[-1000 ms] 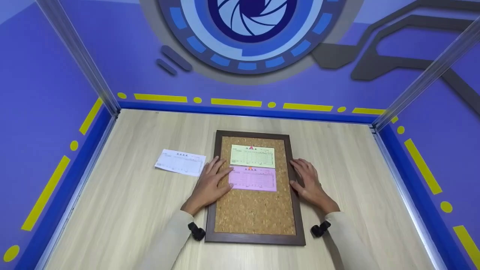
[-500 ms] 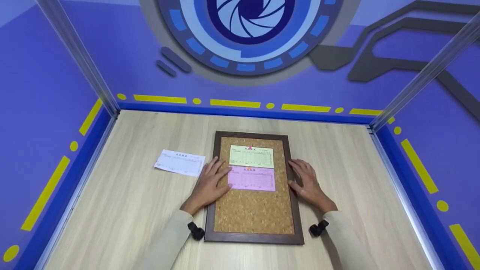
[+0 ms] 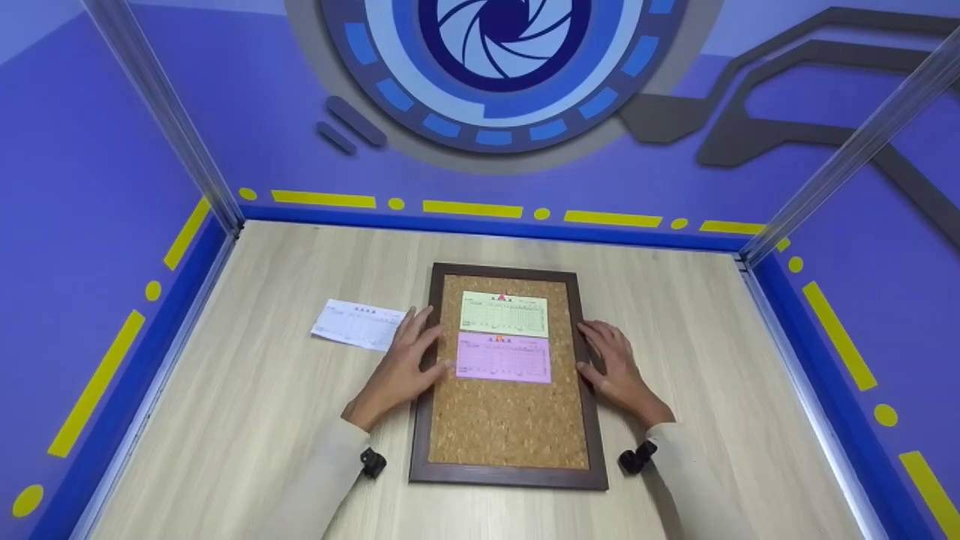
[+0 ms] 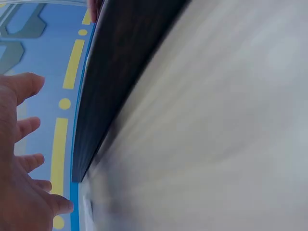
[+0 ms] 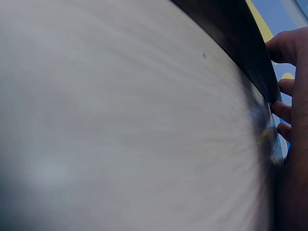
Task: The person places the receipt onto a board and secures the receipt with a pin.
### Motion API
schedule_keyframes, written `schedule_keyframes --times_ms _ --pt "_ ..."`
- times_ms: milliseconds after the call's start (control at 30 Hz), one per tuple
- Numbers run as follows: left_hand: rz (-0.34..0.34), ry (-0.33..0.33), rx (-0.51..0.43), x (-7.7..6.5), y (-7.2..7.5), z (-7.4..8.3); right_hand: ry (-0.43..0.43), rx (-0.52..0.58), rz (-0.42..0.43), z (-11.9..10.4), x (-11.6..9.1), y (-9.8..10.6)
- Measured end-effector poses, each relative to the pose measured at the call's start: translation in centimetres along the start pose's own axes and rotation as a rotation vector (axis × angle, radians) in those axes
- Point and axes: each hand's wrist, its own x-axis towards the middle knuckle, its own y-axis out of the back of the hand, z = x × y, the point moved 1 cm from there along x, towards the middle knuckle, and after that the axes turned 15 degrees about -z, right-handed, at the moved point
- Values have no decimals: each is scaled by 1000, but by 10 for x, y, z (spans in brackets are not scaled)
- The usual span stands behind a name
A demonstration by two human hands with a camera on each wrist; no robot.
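Note:
A dark-framed cork board lies on the table in the head view. On it are a pale green slip with a red pushpin at its top and, just below, a pink slip with an orange pushpin. My left hand hovers over the board's left edge, its fingers spread; the left wrist view shows them raised above the frame. With its fingertips, my right hand touches the frame's right side. A white slip lies left of the board, partly covered by my left fingers.
The wooden table extends on both sides of the board. Blue-purple panels with yellow markings enclose it at the back, left and right, joined by metal corner posts. Each sleeve carries a small black wrist camera.
My left hand has lifted off the cork and pink slip and shifted left, its fingers now above the frame and the white slip's edge. The right hand stays in place.

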Motion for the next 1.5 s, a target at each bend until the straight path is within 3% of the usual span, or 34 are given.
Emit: schedule_keyframes --times_ms 400,1133,1400,1500 --pt "44 58 -26 -13 19 -16 -15 -2 -6 0 0 -1" --pt "96 66 21 -22 42 -42 -1 0 8 0 0 0" --pt "205 0 -14 -24 41 -67 8 -5 11 1 0 0" --pt "228 11 -45 -25 41 -74 12 1 8 1 1 0"
